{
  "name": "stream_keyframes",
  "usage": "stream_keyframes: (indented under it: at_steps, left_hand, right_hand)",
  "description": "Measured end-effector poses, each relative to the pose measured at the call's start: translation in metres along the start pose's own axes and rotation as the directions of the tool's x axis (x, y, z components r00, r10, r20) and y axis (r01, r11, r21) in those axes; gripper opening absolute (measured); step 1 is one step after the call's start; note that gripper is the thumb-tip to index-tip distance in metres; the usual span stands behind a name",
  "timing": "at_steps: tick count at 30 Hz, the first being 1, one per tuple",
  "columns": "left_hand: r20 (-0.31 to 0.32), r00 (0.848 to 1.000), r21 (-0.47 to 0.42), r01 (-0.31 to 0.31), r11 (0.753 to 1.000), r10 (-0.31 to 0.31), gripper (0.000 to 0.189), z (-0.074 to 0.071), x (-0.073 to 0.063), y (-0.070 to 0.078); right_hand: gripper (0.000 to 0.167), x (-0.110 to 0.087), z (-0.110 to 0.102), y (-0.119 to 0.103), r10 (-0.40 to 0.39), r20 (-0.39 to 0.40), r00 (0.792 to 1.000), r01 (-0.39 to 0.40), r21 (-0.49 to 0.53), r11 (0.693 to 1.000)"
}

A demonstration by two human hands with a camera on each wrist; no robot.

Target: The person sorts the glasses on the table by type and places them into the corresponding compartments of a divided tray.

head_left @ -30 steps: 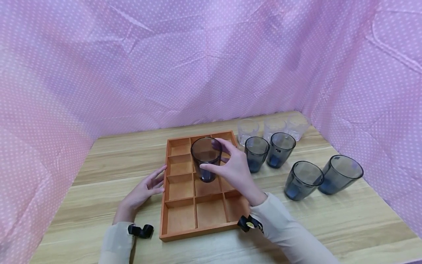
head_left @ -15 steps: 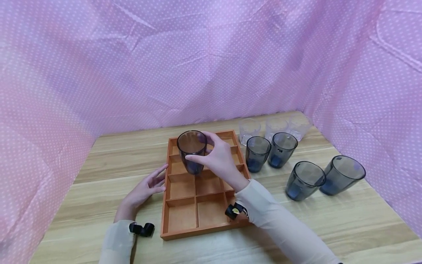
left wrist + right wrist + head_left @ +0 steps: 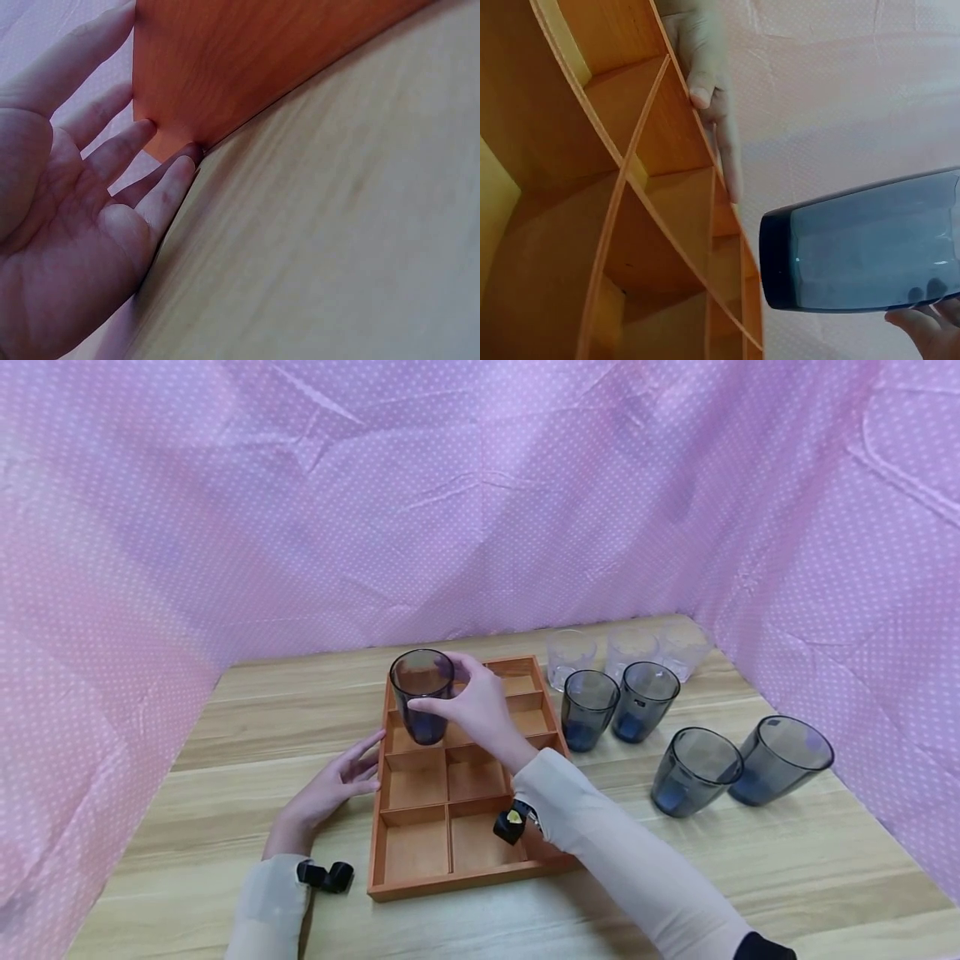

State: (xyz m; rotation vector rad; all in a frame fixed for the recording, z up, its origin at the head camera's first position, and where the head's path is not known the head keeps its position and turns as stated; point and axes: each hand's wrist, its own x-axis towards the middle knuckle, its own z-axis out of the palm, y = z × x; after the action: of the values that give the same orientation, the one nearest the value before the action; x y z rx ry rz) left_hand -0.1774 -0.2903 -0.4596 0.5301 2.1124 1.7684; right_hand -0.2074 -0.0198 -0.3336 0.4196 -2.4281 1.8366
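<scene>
My right hand [image 3: 480,706] grips a dark grey-blue glass tumbler [image 3: 422,693] between thumb and fingers. In the head view the tumbler overlaps the far-left part of a wooden compartment box [image 3: 468,887]. The right wrist view shows the tumbler [image 3: 862,247] with its thick base toward the divided box [image 3: 615,202], a gap between them. Along the box's left side rests my left hand [image 3: 330,789], its fingers extended. The left wrist view has these fingertips [image 3: 142,129] against the outer wall of the box [image 3: 217,67], the little finger low by the tabletop.
Several more grey-blue tumblers stand right of the box, one pair close to it [image 3: 588,710] and another pair nearer the right edge [image 3: 693,772]. Behind them are clear glasses [image 3: 570,660]. Pink dotted cloth [image 3: 480,510] hangs around the wooden table [image 3: 247,743].
My right hand has carried the tumbler leftward and away from me, from over the middle of the box to its far-left part. The left hand has stayed at the box's side.
</scene>
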Motion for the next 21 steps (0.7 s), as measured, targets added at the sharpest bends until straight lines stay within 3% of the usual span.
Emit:
stream_keyframes:
  at_steps: [10, 21]
  left_hand:
    - [0.002, 1.0, -0.008, 0.003, 1.0, -0.003, 0.078, 0.0, 0.0, -0.001]
    - [0.01, 1.0, -0.006, -0.006, 1.0, 0.006, 0.078, 0.0, 0.0, 0.0]
  right_hand:
    - [0.065, 0.016, 0.007, 0.013, 0.089, 0.105, 0.991, -0.102, 0.13, 0.986]
    - [0.065, 0.028, 0.011, 0.03, 0.083, 0.188, 0.979, -0.127, 0.234, 0.964]
